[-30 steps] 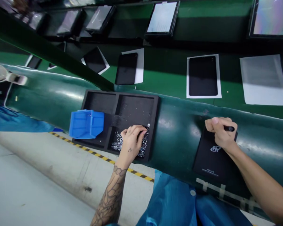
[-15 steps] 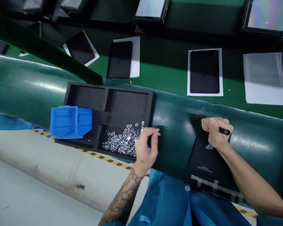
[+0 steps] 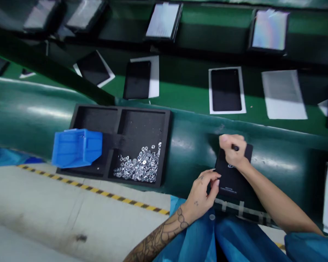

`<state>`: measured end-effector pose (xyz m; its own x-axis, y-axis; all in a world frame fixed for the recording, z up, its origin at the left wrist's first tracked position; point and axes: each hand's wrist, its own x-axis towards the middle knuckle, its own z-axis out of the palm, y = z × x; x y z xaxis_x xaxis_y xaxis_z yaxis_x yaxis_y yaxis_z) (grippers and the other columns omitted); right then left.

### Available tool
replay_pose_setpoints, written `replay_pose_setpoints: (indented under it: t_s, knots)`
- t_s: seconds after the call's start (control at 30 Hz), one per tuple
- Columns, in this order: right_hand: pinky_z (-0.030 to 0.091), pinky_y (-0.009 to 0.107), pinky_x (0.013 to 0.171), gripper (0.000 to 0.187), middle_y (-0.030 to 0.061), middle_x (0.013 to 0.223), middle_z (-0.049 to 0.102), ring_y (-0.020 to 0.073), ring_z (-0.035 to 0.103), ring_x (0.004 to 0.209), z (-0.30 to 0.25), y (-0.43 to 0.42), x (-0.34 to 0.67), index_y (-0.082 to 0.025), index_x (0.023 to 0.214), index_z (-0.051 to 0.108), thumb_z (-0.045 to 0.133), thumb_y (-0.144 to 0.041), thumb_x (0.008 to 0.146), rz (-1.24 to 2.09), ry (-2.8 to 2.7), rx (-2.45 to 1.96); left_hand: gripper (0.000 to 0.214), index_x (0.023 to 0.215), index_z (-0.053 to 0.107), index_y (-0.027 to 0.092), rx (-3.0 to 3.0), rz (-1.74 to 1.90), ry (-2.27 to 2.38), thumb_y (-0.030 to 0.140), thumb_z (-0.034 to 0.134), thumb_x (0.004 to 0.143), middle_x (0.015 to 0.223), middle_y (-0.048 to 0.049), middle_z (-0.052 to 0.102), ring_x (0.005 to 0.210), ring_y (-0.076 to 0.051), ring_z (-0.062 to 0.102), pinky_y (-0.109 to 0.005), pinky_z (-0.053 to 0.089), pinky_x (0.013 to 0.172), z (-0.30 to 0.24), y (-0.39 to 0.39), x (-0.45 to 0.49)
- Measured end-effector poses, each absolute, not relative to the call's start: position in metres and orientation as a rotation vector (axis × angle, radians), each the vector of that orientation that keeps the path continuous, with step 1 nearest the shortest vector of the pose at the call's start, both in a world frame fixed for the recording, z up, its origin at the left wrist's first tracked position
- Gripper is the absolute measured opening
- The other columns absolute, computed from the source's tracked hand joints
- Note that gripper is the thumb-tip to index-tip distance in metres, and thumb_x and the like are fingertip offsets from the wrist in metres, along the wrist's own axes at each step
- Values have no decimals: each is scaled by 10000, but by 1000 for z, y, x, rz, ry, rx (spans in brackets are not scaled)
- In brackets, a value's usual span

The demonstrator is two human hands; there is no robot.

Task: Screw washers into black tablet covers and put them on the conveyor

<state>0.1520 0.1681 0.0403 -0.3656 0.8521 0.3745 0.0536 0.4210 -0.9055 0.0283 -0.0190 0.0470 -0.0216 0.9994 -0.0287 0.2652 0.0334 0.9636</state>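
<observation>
A black tablet back cover (image 3: pixel 231 178) with a white logo lies on the green padded bench edge (image 3: pixel 196 145). My right hand (image 3: pixel 233 151) rests on its top end, fist closed round a thin black tool. My left hand (image 3: pixel 203 191) sits at the cover's lower left corner, fingertips pinched together; what they hold is too small to make out. To the left, a black foam tray (image 3: pixel 168 145) holds a heap of small silver washers (image 3: pixel 139 165).
A blue plastic bin (image 3: pixel 76 147) sits on the tray's left side. Beyond the bench, a green conveyor (image 3: pixel 188 94) carries black tablets on white sheets (image 3: pixel 226 91) and a bare sheet (image 3: pixel 282 94). Lit tablets (image 3: pixel 164 20) stand on a rack behind. Yellow-black floor tape (image 3: pixel 112 196) runs below.
My left hand left the washer heap and moved right, ending pinched at the black cover's lower left corner. My right hand stayed on the cover with the tool. The view shifted right.
</observation>
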Motion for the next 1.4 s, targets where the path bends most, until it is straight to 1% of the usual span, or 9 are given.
replay_pose_setpoints:
  t_s: [0.2, 0.33, 0.57, 0.7, 0.8, 0.97, 1.1, 1.27, 1.4]
  knots:
    - [311, 312, 526, 559, 21, 671, 524, 138, 434, 563, 72, 179, 204, -202, 669, 526, 599, -485, 1146, 1120, -1568, -867, 202, 1238, 686, 291, 1435, 1059, 1415, 212, 578, 1087, 1072, -61, 799, 1285, -297, 758, -553, 536, 1268, 35, -26, 39]
    - [270, 282, 430, 344, -22, 606, 494, 136, 397, 480, 80, 137, 274, -209, 988, 756, 716, -538, 1077, 1210, -1434, -1378, 165, 1206, 689, 297, 1388, 1046, 1449, 264, 558, 1112, 1052, -65, 796, 1343, -311, 732, -585, 467, 1327, 27, -29, 49]
    - [415, 275, 431, 654, -24, 659, 544, 154, 427, 472, 64, 5, 302, -232, 1510, 645, 659, -692, 1045, 1622, -1112, -1744, 219, 1225, 707, 264, 1319, 1001, 1451, 370, 532, 1146, 1128, -108, 797, 1301, -309, 750, -487, 591, 1182, 24, -19, 52]
    - [413, 260, 438, 651, -5, 769, 590, 124, 448, 485, 54, 8, 279, -238, 1411, 672, 696, -738, 995, 1670, -1043, -1683, 276, 1238, 700, 207, 1212, 1055, 1359, 424, 552, 1152, 999, -81, 777, 939, -205, 795, -361, 649, 1010, 22, -1, 49]
    - [266, 230, 385, 641, -30, 772, 544, 85, 347, 439, 61, 50, 282, -267, 1342, 668, 773, -741, 923, 1637, -941, -1629, 303, 1241, 706, 196, 1163, 1137, 1386, 459, 602, 1132, 1025, -89, 788, 909, -185, 789, -297, 662, 910, 18, 10, 31]
    - [279, 214, 409, 750, -61, 648, 447, 112, 378, 485, 109, 171, 344, -228, 1535, 612, 893, -505, 897, 1353, -1068, -1641, 353, 1119, 741, 182, 1151, 1190, 1621, 528, 712, 1057, 1026, -104, 811, 961, -223, 820, -302, 688, 897, 9, 3, -26]
    - [250, 217, 409, 612, -101, 580, 378, 108, 317, 450, 129, 279, 397, -185, 1411, 665, 908, -367, 880, 1246, -1216, -1722, 410, 1114, 745, 170, 1097, 1144, 1634, 571, 726, 1034, 974, -88, 804, 794, -218, 818, -342, 732, 773, 5, -20, -52]
    - [435, 259, 640, 156, 24, 734, 618, 142, 556, 646, 101, 338, 381, -134, 982, 684, 821, -167, 915, 517, -1772, -1929, 432, 1120, 751, 169, 1072, 1187, 1698, 591, 700, 1043, 961, -69, 776, 674, -182, 761, -343, 732, 658, 5, -32, -48]
    - [502, 264, 822, 169, 75, 972, 759, 199, 701, 889, 65, 339, 305, -163, 1045, 697, 820, -250, 967, 556, -2037, -1817, 394, 1120, 748, 178, 1149, 1199, 1651, 562, 677, 1064, 1043, -80, 753, 700, -168, 740, -312, 713, 563, 3, -27, -46]
